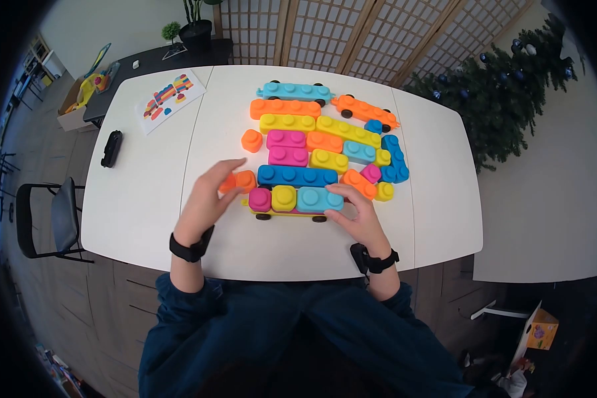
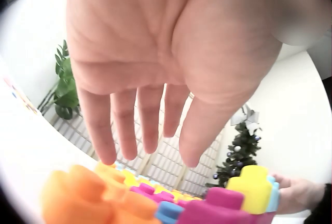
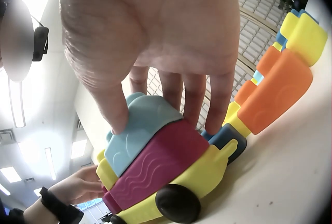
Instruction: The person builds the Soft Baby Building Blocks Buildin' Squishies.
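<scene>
Our right hand (image 1: 361,222) pinches the light-blue block (image 1: 320,199) on the toy car (image 1: 282,213). The car lies longways toward our left hand (image 1: 204,200), thumb and fingers apart, holding nothing.

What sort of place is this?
Probably an office or activity room: long ceiling light overhead, black chair off to one side, big white table in front of the person.

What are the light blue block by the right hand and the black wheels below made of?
The light blue block looks like matte plastic, with round molded studs. The black wheels seem smooth, evenly dark plastic too, but could be rubber.
</scene>
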{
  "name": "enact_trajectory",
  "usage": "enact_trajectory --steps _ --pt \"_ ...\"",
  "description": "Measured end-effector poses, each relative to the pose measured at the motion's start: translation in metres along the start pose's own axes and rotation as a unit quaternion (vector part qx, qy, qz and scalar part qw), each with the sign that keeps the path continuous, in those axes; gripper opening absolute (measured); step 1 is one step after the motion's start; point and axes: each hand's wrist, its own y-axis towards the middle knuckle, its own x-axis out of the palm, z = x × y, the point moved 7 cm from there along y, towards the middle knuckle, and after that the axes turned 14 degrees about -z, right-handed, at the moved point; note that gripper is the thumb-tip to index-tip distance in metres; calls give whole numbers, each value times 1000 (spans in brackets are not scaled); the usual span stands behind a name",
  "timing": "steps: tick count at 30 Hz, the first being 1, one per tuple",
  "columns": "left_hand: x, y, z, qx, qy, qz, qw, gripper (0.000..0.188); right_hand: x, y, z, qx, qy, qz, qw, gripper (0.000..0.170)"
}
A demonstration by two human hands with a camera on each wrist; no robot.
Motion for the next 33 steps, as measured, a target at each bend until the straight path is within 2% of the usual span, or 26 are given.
enact_trajectory --steps 2,5,12,14,15,17,18,20,23,26,33 --pt "-10 -5 -23 -54 59 9 997 61 1 0 1 3 11 -2 1000 46" --pt "-7 -6 -49 -89 77 -5 993 60 2 2 2 3 10 -2 1000 46" --pt "-5 -3 -69 -160 55 -36 985 47 3 5 -3 2 -4 -9 1000 46" --pt "-20 -2 -48 -126 70 32 989 45 4 6 -4 2 -12 -11 1000 48" --pt "-23 0 -38 -126 70 32 989 45 5 7 -4 2 -12 -11 1000 48" --pt "-30 5 -3 -38 35 90 995 47 7 8 2 38 -15 -10 999 52" --pt "-29 8 10 -37 35 90 995 47 8 8 3 38 -15 -10 999 52" --pt "-17 18 46 63 7 48 997 49 9 9 4 26 -29 4 999 56" --pt "14 33 75 83 -40 -48 995 50 12 9 9 42 -40 -7 998 58" --pt "33 43 83 97 -6 -86 992 51 12 12 5 32 -19 -10 999 58" --pt "44 45 77 93 20 -97 991 51 14 14 5 36 -14 -19 999 59"
